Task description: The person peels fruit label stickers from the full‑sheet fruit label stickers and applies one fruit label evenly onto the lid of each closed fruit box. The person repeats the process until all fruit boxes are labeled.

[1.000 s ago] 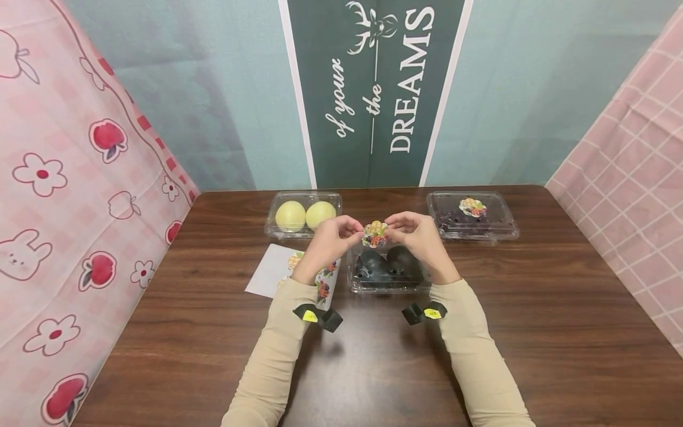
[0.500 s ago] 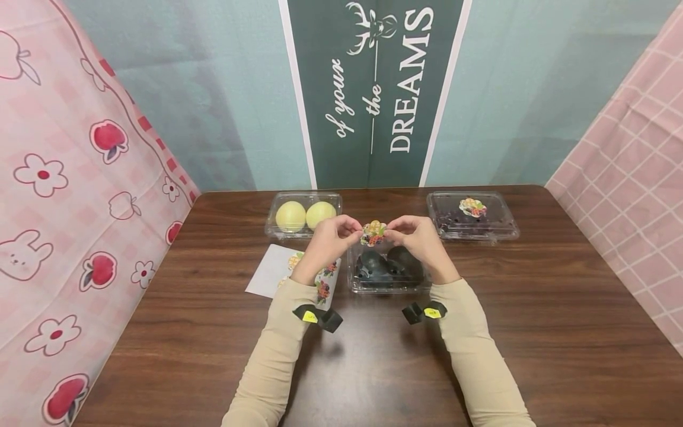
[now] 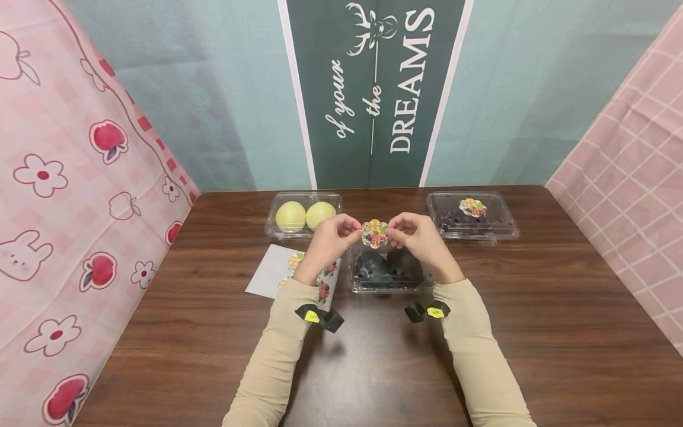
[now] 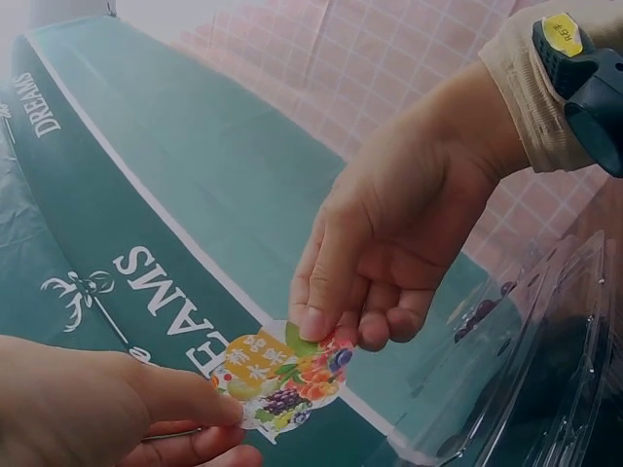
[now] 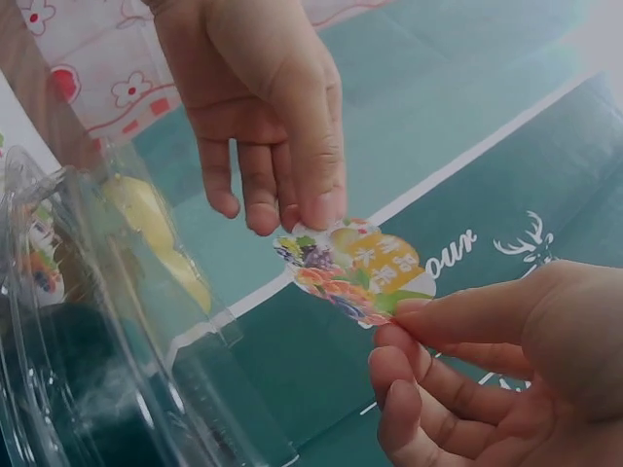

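Observation:
A round-edged sticker (image 3: 375, 233) printed with colourful fruit is stretched between both hands, above a clear plastic box (image 3: 388, 288) with two dark round fruits inside. My left hand (image 3: 333, 242) pinches its left edge between thumb and fingers. Its right edge is pinched by my right hand (image 3: 418, 240). The left wrist view shows the printed face of the sticker (image 4: 284, 377), with a yellow lettered patch and grapes. In the right wrist view the right thumb and forefinger grip the sticker (image 5: 355, 268) near its green leaf.
Left of the box lies a white sticker sheet (image 3: 273, 270), partly under the left forearm. Behind it stands a clear box (image 3: 272, 231) with two pale yellow fruits. At back right, another lidded box (image 3: 496, 219) of dark fruit bears a fruit sticker (image 3: 472, 207).
Both hands stay over the middle box, still pinching the sticker. The sticker has tilted slightly, and the right forearm has shifted a little to the right.

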{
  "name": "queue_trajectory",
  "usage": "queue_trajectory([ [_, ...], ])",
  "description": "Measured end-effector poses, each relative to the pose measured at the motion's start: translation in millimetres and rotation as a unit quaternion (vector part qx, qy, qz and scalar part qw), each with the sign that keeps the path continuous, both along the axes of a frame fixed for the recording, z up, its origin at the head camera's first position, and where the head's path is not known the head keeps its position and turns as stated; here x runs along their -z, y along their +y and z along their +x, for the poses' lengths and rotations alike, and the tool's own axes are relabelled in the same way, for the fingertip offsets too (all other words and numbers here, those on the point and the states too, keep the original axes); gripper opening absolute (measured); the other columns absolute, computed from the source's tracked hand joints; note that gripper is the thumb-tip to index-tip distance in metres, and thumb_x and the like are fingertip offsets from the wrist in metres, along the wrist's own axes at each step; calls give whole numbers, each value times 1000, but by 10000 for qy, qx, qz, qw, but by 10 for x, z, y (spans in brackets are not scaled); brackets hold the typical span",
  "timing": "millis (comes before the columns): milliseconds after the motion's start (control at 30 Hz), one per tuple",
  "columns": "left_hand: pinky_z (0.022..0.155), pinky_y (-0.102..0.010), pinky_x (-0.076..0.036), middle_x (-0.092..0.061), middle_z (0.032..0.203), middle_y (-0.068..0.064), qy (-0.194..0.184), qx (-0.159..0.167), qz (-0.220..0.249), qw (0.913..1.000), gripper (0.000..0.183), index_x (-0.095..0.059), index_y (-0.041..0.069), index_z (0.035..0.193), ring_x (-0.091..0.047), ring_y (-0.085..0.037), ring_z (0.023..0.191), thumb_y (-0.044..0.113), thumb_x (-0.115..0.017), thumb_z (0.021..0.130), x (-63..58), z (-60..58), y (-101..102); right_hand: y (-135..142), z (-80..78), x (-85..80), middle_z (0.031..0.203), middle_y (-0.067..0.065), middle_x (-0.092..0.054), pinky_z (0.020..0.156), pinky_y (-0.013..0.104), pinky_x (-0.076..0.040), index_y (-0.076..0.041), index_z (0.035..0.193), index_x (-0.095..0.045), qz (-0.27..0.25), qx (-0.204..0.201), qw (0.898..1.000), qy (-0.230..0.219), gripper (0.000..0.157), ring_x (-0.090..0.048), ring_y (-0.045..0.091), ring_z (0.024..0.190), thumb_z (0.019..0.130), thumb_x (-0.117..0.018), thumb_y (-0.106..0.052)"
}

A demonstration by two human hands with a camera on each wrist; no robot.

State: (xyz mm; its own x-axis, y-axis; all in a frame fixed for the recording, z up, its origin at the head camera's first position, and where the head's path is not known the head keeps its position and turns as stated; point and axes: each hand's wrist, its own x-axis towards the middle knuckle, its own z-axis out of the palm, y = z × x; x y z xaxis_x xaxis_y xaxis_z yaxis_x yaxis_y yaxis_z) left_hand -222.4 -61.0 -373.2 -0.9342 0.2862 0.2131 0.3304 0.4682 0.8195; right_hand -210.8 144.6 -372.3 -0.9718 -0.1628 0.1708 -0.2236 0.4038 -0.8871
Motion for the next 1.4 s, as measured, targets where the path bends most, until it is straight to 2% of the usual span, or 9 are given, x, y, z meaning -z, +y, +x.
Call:
queue_trajectory([
  [333, 78, -31, -57, -73, 99, -14, -101, 6, -87, 9999, 12, -68, 3, 98, -71, -26, 88, 10, -66, 89, 1, -7, 0, 37, 6, -9, 76, 17, -70, 58, 18, -53, 15, 94, -63, -100, 112, 9998, -161, 14, -60, 1, 58, 89, -63, 2],
  [467, 78, -31, -57, -74, 99, -14, -77, -30, -134, 9999, 13, -68, 2, 99, -71, -26, 88, 10, -67, 88, 16, -12, -9, 63, 3, -9, 73, 10, -70, 59, 21, -54, 15, 94, -64, -45, 157, 9996, -251, 14, -60, 1, 57, 89, -62, 2],
  [667, 74, -28, -56, -74, 97, -14, -110, -67, -237, 9996, 14, -68, 2, 99, -70, -25, 86, 9, -67, 88, 44, -30, -28, 113, 4, -31, 67, -3, -67, 57, 17, -54, 20, 101, -60, -269, 90, 9963, -816, 20, -60, -1, 57, 90, -59, 3],
  [800, 72, -27, -55, -74, 96, -14, -155, -81, -344, 9993, 13, -69, 2, 99, -70, -25, 85, 10, -67, 88, 60, -42, -35, 151, 11, -52, 67, -5, -65, 58, 16, -54, 23, 106, -57, -378, -67, 9911, -1272, 24, -61, 0, 58, 92, -56, 3],
  [967, 69, -23, -53, -74, 94, -13, -249, -117, -446, 9986, 13, -69, 3, 99, -69, -23, 83, 11, -68, 88, 85, -56, -40, 205, 11, -59, 65, -7, -65, 60, 18, -56, 23, 108, -56, -262, -255, 9851, -1681, 27, -63, 2, 59, 93, -56, 0],
  [1133, 68, -22, -53, -73, 92, -13, -301, -148, -558, 9979, 13, -69, 4, 98, -68, -22, 82, 11, -68, 87, 114, -78, -39, 242, 17, -70, 66, -5, -66, 61, 20, -57, 24, 108, -56, -207, -360, 9797, -1962, 28, -64, 3, 59, 93, -56, 0],
  [1400, 72, -25, -54, -74, 94, -13, -358, -203, -762, 9962, 15, -68, 3, 99, -69, -23, 83, 11, -69, 87, 134, -105, -42, 265, 32, -94, 66, -5, -68, 61, 20, -58, 25, 111, -56, -170, -368, 9764, -2123, 31, -65, 2, 58, 92, -57, -1],
])
